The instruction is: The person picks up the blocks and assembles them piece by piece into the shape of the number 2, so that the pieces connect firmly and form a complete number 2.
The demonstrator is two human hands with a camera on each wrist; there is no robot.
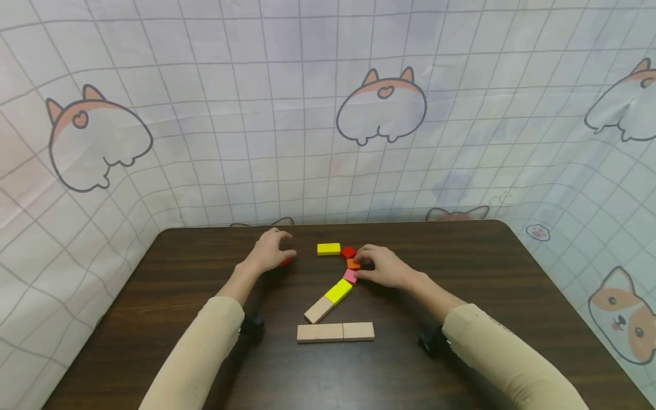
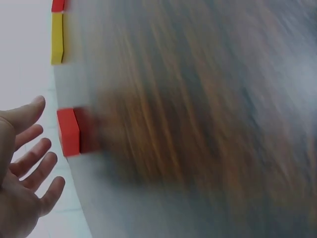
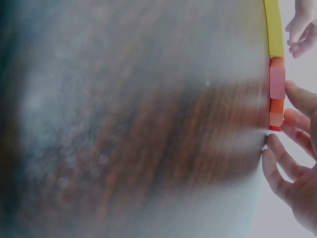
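Observation:
My left hand [image 1: 267, 250] is over the left part of the table with its fingers spread loosely. Beneath it lies a red block [image 2: 69, 133], mostly covered in the head view; the left wrist view has thumb and fingers apart around its near side. Farther right, my right hand [image 1: 384, 266] reaches a bent row of blocks. Its thumb is at the pink block [image 1: 350, 277], and its index fingertip is at the orange block [image 1: 352, 264]. Another red block [image 1: 348, 251] sits just behind the orange one. A yellow block [image 1: 339, 291] adjoins the pink one.
A second yellow block [image 1: 328, 249] extends left from the row's far end. One plain wooden block [image 1: 318, 310] continues the row toward me. Two more wooden blocks [image 1: 320, 333] lie end to end in front, on the dark table [image 1: 461, 262]. A patterned cloth [image 1: 287, 142] hangs behind.

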